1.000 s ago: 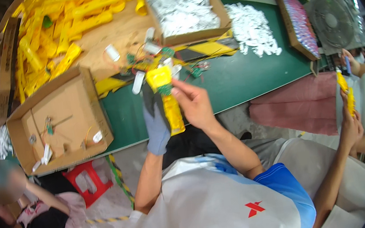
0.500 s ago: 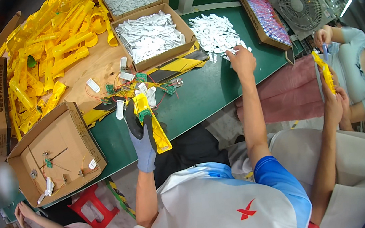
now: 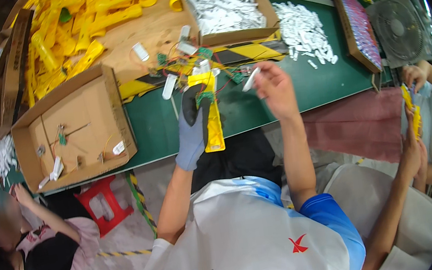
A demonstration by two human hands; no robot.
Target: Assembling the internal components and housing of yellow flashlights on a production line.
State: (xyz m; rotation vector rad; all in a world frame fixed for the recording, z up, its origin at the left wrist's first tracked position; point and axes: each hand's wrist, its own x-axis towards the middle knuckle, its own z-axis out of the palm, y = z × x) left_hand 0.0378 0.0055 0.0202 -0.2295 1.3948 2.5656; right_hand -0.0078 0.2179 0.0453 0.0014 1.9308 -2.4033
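Observation:
My left hand [image 3: 193, 127], in a grey and black glove, grips a yellow plastic housing [image 3: 215, 129] held lengthwise at the table edge. On the housing, beside the gloved fingers, lies a small green circuit board [image 3: 204, 98] with thin red wires near it. My bare right hand [image 3: 278, 91] pinches a slim white plastic piece [image 3: 250, 81] to the right of the housing, apart from it. Just beyond the housing are more green boards [image 3: 205, 53], wires and white pieces [image 3: 170, 86] in a loose cluster.
A white-piece pile [image 3: 303, 33] lies right of a carton [image 3: 238, 36] full of them. Yellow housings [image 3: 97, 22] heap at far left, behind an open cardboard box [image 3: 74, 112]. Co-workers sit at both sides; one's hand [image 3: 414, 76] is near another yellow housing. A fan [image 3: 397, 26] stands far right.
My right hand has come back from the white pile toward the housing with a white piece in its fingers. My left hand keeps its grip on the housing, now more upright in view. The view has shifted.

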